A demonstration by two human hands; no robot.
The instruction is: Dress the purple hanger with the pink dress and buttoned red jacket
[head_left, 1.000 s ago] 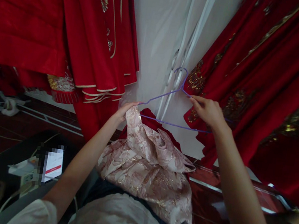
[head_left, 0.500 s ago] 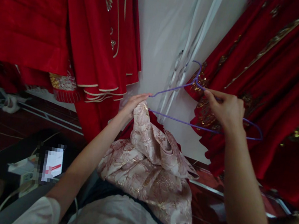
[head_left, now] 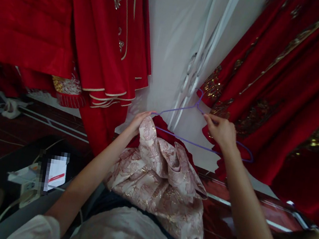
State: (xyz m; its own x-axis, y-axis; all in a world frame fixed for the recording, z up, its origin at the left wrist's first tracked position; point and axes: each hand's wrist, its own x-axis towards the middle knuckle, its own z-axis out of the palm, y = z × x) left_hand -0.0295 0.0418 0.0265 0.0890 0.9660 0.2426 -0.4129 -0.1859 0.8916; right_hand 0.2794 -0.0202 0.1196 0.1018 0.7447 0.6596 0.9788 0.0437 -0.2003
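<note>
A pink brocade garment [head_left: 163, 192] with gold threads lies bunched across my lap. My left hand [head_left: 140, 122] is closed at its upper left edge, where the left end of a purple hanger [head_left: 176, 109] goes in at the cloth. My right hand [head_left: 222, 132] pinches the hanger's right shoulder just beside the hook. The hanger's right end sticks out beyond my right wrist. My left fingers partly hide the left end of the hanger.
Red garments [head_left: 107, 47] with pale piping hang at the left, and more red embroidered cloth [head_left: 286, 94] hangs at the right. White cabinet doors [head_left: 171, 37] stand between them. A lit phone [head_left: 57, 174] and a power strip [head_left: 26, 179] are on a dark surface at lower left.
My right hand has brought the hanger down and to the left, toward the garment. My left hand and the garment's raised edge have dropped slightly.
</note>
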